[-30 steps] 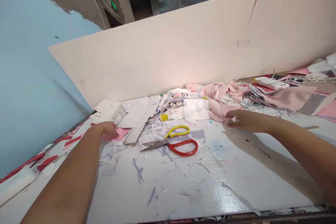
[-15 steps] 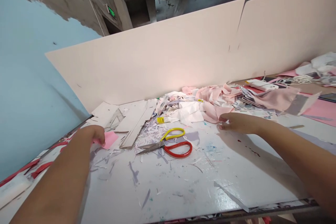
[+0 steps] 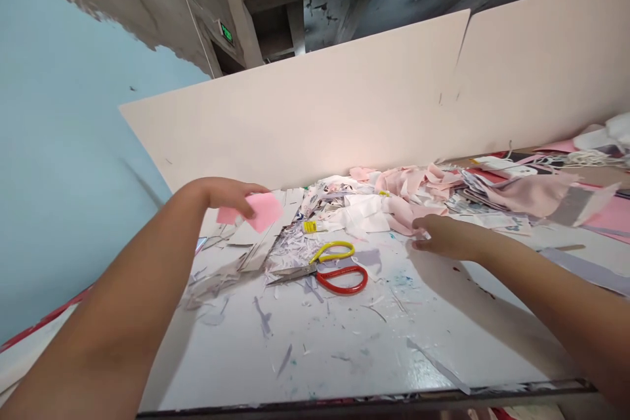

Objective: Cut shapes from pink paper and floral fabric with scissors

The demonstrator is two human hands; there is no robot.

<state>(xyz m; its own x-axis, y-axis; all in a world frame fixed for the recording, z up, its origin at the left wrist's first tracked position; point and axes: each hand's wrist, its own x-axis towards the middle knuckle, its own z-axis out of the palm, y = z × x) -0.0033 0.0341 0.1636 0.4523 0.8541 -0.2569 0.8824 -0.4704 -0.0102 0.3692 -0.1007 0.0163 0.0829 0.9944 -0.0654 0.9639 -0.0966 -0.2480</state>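
My left hand [image 3: 231, 200] pinches a small pink piece of paper [image 3: 266, 210] and holds it above the cut pieces of white board [image 3: 266, 244] at the left. My right hand [image 3: 445, 236] hovers at the edge of a pale pink cloth scrap [image 3: 401, 210], its thumb and fingers apart; whether it touches the cloth I cannot tell. Between the hands lie scissors [image 3: 315, 269] with one yellow and one red handle, blades pointing left. A small bottle with a yellow label [image 3: 310, 227] lies just behind them.
Paper shreds [image 3: 290, 246] are strewn over the white tabletop [image 3: 344, 348]. Heaped cloth scraps [image 3: 418, 178] run along a cream partition board [image 3: 319, 111]. Farther right are layered fabric [image 3: 531, 193] and white string [image 3: 585, 157]. A blue wall [image 3: 73, 144] borders the left.
My left hand has lifted the pink paper from near the tabletop, carrying it up and to the right. My right hand stays in nearly the same place. The view has shifted slightly.
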